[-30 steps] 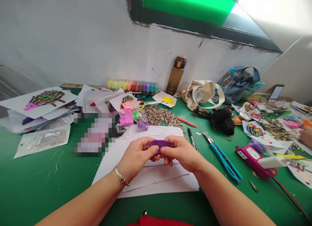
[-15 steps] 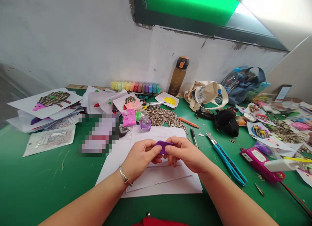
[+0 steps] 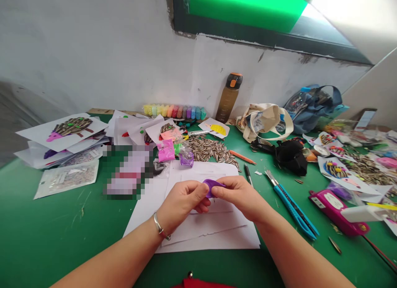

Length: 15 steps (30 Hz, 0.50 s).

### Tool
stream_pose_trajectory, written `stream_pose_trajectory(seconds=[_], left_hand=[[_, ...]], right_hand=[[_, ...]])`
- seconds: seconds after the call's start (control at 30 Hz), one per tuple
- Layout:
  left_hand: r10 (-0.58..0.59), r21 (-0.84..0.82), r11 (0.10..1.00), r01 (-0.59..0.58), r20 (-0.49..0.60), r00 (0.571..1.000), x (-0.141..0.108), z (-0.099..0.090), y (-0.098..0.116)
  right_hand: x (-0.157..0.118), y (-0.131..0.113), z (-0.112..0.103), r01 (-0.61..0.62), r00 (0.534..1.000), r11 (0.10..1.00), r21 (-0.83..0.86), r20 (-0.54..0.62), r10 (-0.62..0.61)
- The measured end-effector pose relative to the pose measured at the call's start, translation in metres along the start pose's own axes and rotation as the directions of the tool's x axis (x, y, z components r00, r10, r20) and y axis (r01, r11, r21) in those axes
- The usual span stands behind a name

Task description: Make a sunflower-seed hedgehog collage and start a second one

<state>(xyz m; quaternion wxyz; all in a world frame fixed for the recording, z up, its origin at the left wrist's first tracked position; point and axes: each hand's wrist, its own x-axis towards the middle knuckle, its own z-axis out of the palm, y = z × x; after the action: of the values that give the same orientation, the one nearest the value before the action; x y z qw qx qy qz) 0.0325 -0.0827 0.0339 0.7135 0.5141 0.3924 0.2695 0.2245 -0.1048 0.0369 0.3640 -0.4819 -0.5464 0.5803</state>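
Observation:
A flattened piece of purple modelling clay (image 3: 211, 186) is pinched between my two hands, above the white paper sheets (image 3: 214, 234). My left hand (image 3: 187, 197) grips its left edge with thumb and fingers, while my right hand (image 3: 238, 195) presses its thumb on the right part. Some of the fingers are hidden behind the clay and the hands. Beyond them lie a packet of purple clay (image 3: 186, 158), a pink clay packet (image 3: 166, 150) and a heap of striped sunflower seeds (image 3: 211, 149).
Right of the paper lie a black pen (image 3: 248, 174), a blue utility knife (image 3: 291, 205) and a magenta glue gun (image 3: 338, 211). Hedgehog pictures (image 3: 68, 128) are stacked at left. A brown bottle (image 3: 228, 97) and a row of coloured clay (image 3: 173, 111) stand by the wall.
The purple clay has turned in my fingers, its left end now raised and bent. My right fingers have tucked in behind it. The view has shifted slightly.

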Motion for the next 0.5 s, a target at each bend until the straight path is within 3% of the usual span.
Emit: stream_pose_trajectory(seconds=[0.2,0.5], left_hand=[[-0.015,0.046,0.999,0.016,-0.035,0.999,-0.002,0.003,0.0054],[-0.041,0.061,0.997,0.042,-0.028,0.999,0.0,0.0045,0.0044]], right_hand=[[0.0007,-0.0008,0.0027,-0.016,1.0,0.999,0.036,0.026,0.015],[0.0002,0.0009,0.0089,0.001,0.998,0.999,0.039,-0.067,0.002]])
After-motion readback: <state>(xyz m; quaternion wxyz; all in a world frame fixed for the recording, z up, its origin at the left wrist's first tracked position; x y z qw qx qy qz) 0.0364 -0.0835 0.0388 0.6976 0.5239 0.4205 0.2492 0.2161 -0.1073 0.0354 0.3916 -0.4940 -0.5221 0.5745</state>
